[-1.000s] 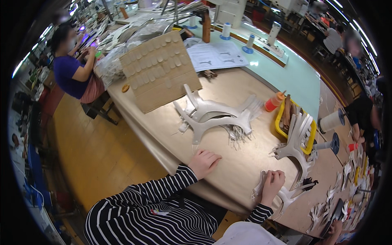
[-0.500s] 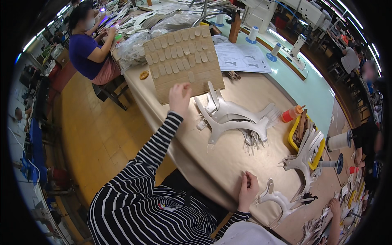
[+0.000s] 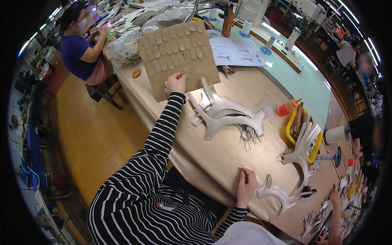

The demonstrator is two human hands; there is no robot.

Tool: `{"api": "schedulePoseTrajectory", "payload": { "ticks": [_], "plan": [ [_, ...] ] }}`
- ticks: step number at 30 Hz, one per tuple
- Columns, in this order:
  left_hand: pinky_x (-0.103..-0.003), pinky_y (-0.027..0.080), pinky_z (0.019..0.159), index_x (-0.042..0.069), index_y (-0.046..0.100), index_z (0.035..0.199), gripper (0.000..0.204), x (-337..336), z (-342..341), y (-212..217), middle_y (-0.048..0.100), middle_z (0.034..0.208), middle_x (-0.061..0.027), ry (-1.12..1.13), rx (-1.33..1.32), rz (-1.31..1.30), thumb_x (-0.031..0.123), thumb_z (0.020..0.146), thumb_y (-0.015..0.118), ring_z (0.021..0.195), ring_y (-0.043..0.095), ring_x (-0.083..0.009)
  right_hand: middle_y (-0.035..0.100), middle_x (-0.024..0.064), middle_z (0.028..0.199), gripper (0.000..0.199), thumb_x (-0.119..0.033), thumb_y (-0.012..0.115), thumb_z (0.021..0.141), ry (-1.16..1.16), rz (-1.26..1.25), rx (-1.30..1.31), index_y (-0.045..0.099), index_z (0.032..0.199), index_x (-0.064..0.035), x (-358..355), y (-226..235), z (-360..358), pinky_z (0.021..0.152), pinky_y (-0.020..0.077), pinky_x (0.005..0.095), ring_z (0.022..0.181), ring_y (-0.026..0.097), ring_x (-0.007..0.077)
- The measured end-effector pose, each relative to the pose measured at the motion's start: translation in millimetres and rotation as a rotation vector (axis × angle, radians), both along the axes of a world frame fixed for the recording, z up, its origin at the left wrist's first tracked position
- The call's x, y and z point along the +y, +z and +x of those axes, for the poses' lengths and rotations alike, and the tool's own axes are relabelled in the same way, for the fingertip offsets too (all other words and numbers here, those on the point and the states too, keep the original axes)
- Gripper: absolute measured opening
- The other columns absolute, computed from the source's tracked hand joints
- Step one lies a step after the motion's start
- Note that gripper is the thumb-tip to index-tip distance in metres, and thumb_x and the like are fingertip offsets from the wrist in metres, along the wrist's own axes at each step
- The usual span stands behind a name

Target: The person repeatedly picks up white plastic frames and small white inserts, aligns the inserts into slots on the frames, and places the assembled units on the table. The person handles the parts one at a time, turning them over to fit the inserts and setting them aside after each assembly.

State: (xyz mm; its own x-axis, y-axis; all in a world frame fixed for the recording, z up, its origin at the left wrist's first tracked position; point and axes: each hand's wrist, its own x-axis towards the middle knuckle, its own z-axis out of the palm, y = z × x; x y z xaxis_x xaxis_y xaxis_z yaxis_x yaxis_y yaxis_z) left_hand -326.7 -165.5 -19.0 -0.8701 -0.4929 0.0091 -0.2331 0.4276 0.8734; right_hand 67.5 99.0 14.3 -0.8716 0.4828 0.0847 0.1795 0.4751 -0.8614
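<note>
Two hands work apart: our left hand (image 3: pixel 175 83) presses flat, fingers spread, on the cardboard sheet (image 3: pixel 177 53) at twelve o'clock, our right hand (image 3: pixel 246 184) rests loosely curled, gripping nothing, beside a white cutout (image 3: pixel 277 194) at four o'clock, and we reckon a shove could scatter the sheet's small pieces (image 3: pixel 171 49).

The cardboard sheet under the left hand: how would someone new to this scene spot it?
On the long tan worktable, look to the far end. The brown cardboard sheet lies there, the left hand on its near edge. Unlike the white cut pieces beside it, it carries rows of small tan tabs.
</note>
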Motion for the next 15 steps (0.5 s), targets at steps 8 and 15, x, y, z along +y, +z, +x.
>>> {"api": "schedulePoseTrajectory", "payload": {
  "ticks": [8, 15],
  "plan": [
    [-0.053, 0.032, 0.110, 0.030, 0.079, 0.102, 0.025, 29, 0, 17, 0.063, 0.123, -0.0017, 0.126, -0.128, -0.107, 0.045, 0.082, 0.077, 0.128, 0.049, -0.0262, 0.065, 0.0088, 0.092, 0.011, -0.005, 0.064, 0.096, 0.007, 0.029, 0.048, 0.070, 0.103, 0.0007, 2, -4, 1, 0.065, 0.0445, 0.0279, 0.076, 0.058, 0.0172],
    [-0.051, 0.032, 0.107, 0.027, 0.075, 0.105, 0.030, 40, 21, 23, 0.061, 0.120, -0.0019, 0.142, -0.010, -0.308, 0.044, 0.080, 0.079, 0.124, 0.050, -0.0271, 0.066, 0.0093, 0.091, 0.011, -0.006, 0.064, 0.096, -0.005, 0.032, 0.040, 0.070, 0.102, -0.0002, 2, -5, 0, 0.065, 0.0456, 0.0291, 0.076, 0.060, 0.0182]
  ]
}}
